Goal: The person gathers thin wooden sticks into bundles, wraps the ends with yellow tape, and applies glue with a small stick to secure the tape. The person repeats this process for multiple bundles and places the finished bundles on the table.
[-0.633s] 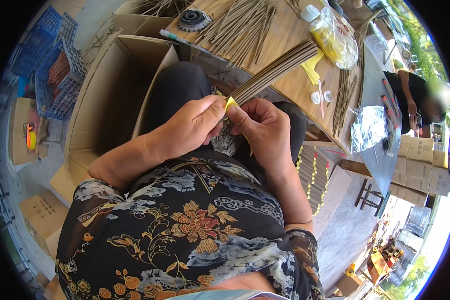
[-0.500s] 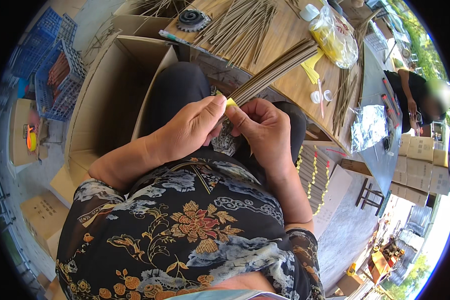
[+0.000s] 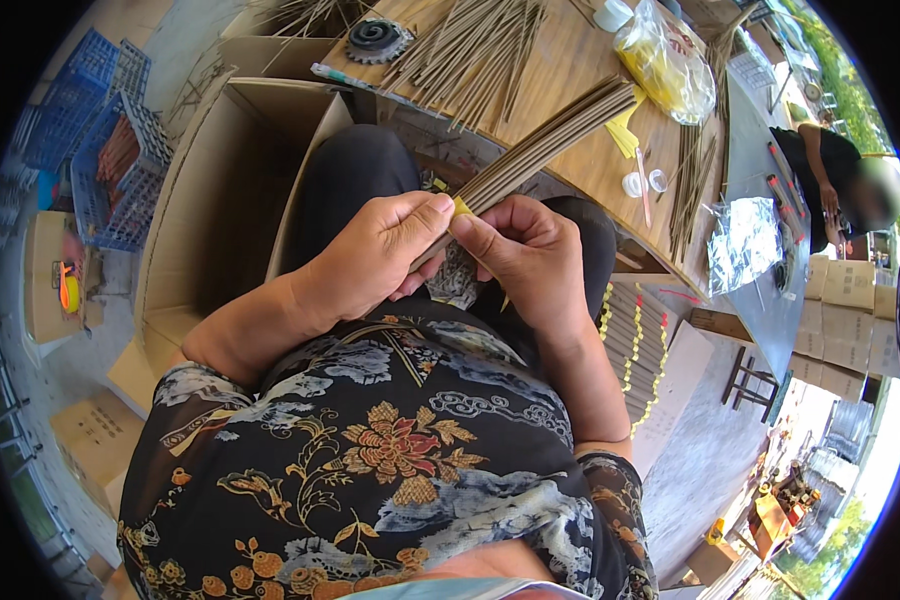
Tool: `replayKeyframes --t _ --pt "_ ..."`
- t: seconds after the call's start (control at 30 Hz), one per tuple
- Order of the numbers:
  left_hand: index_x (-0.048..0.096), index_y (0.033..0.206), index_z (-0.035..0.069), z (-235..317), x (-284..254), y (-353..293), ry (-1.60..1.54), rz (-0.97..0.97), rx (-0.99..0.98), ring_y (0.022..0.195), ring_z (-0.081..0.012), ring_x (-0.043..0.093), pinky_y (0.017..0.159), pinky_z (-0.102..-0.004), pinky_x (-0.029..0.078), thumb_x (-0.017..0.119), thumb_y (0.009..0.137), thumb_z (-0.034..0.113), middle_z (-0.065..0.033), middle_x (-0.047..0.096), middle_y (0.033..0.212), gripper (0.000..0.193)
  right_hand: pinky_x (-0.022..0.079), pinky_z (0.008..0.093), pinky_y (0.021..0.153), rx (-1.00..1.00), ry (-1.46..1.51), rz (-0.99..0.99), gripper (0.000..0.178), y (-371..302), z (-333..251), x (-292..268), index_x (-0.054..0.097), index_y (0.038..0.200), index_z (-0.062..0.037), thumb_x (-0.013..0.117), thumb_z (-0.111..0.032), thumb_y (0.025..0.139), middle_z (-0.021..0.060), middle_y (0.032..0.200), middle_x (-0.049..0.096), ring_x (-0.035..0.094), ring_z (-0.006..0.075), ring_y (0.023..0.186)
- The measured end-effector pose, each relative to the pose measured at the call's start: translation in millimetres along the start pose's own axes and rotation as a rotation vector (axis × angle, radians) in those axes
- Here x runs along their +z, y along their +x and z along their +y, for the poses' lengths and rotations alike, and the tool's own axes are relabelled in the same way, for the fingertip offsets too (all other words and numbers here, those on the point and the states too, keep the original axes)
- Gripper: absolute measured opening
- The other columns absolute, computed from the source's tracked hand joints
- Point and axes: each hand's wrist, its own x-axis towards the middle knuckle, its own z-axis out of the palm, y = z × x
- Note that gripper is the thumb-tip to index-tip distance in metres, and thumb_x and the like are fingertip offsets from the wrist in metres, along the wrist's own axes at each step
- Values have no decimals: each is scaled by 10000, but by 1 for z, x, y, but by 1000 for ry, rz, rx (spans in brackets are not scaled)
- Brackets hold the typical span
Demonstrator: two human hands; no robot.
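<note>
Left hand (image 3: 375, 255) and right hand (image 3: 525, 255): both pinching the near end of the stick bundle (image 3: 545, 145) at its yellow band (image 3: 462, 207). Bundle held above the lap, far end angled up over the bench (image 3: 570, 110) edge. Open cardboard box (image 3: 220, 190) at left.

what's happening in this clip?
A seated person holds a bundle of thin brown sticks over their lap. The left hand and right hand meet at the bundle's near end, pinching a yellow band there. The far end of the bundle points toward a wooden table strewn with loose sticks. An open cardboard box stands at their left. Another person sits across the table.
</note>
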Motion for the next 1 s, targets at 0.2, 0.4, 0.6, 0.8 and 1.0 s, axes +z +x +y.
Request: replayKeyframes --t 0.2,0.4,0.6,0.8,1.0 --pt "531 922 22 1 0 1 -86 -21 -45 413 -42 361 366 -160 283 349 946 325 -8 449 568 354 387 174 454 13 -35 -19 221 -2 -5 -5 580 752 15 675 -181 784 2 633 570 476 32 519" --pt "530 912 24 1 1 3 -104 -21 -66 415 -43 362 365 -161 283 361 942 333 -11 450 567 353 379 171 449 53 29 -40 226 0 -7 -7 578 734 11 678 -186 781 -6 628 561 474 30 515" --pt "532 908 24 -2 2 3 -91 -13 -27 423 -42 369 378 -160 293 362 944 324 -9 450 568 347 391 194 462 -27 25 -5 241 1 3 -7 570 724 1 698 -199 760 -7 623 557 488 45 533" --pt "539 941 19 -1 4 1 56 73 38 460 -33 389 413 -162 323 366 945 315 6 453 584 343 407 266 490 -391 -511 299 246 7 14 -9 573 729 -2 717 -202 726 46 595 544 509 135 531" --pt "477 1160 -12 -2 15 -2 288 159 185 523 -31 396 458 -162 348 330 958 283 9 454 636 387 402 259 504 -125 -321 147 199 -10 -8 0 611 796 13 661 -179 778 71 595 531 482 116 530"
